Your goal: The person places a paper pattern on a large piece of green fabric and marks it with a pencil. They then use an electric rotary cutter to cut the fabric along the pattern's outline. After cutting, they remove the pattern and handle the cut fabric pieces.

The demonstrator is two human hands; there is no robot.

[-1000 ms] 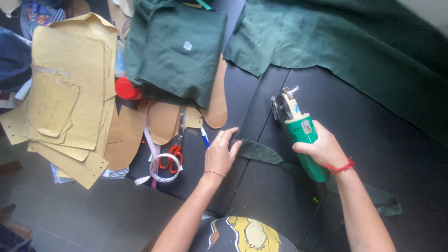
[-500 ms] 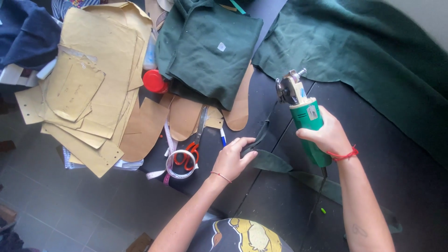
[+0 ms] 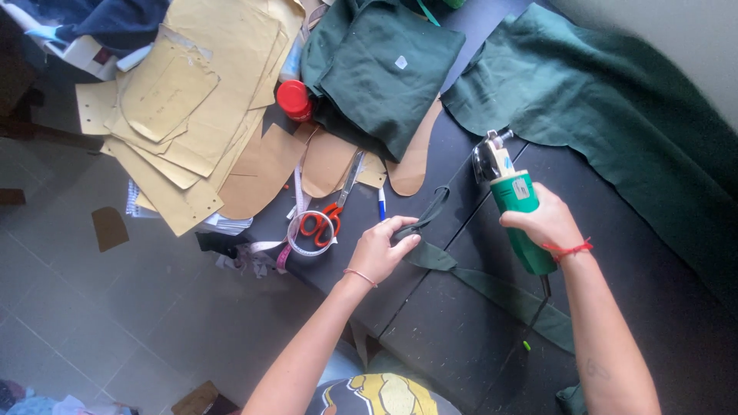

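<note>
My right hand (image 3: 547, 223) grips a green electric rotary fabric cutter (image 3: 513, 201), its metal blade end pointing away from me over the black table (image 3: 461, 338). My left hand (image 3: 380, 250) pinches one end of a thin dark green fabric strip (image 3: 492, 288), which trails across the table toward the lower right. A big sheet of dark green cloth (image 3: 615, 115) lies spread at the far right, just beyond the cutter.
Folded green fabric pieces (image 3: 384, 69) lie at the top centre. Tan paper patterns (image 3: 192, 115) are piled at the left. Near my left hand are orange-handled scissors (image 3: 327, 215), a tape roll (image 3: 307, 234), a blue pen (image 3: 381, 206) and a red cap (image 3: 293, 100). Tiled floor is lower left.
My left hand has closed its fingers on the strip's end and lifted it slightly. The cutter in my right hand has barely shifted. The view has drifted a little.
</note>
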